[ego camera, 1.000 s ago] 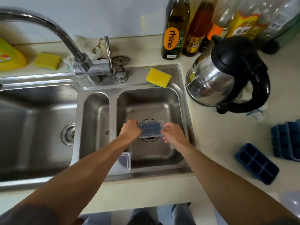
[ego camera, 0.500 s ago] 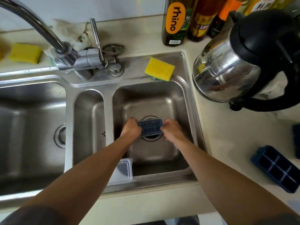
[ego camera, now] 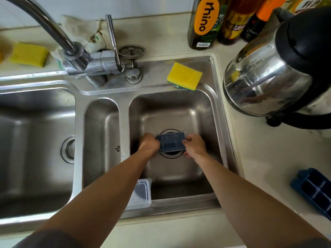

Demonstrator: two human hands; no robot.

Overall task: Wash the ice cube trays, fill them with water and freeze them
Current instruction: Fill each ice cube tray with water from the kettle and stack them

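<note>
both hands down in the right-hand sink basin (ego camera: 211,111), and there's the blue ice cube tray (ego camera: 171,144) held level right over the drain. left hand (ego camera: 149,144) grasps one short end, right hand (ego camera: 194,146) the other, fingers curled round the edges. another blue tray (ego camera: 315,191) sits on the worktop (ego camera: 265,158) at right, near the kettle (ego camera: 272,68). a clear lid (ego camera: 141,194) leans in the basin's near corner.

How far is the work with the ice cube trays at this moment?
Done: nothing visibly finished. In hand: the left hand and right hand grip one blue tray low in the right basin, above the drain; no running water shows. Left: a second tray waits on the counter; filling and freezing remain.
</note>
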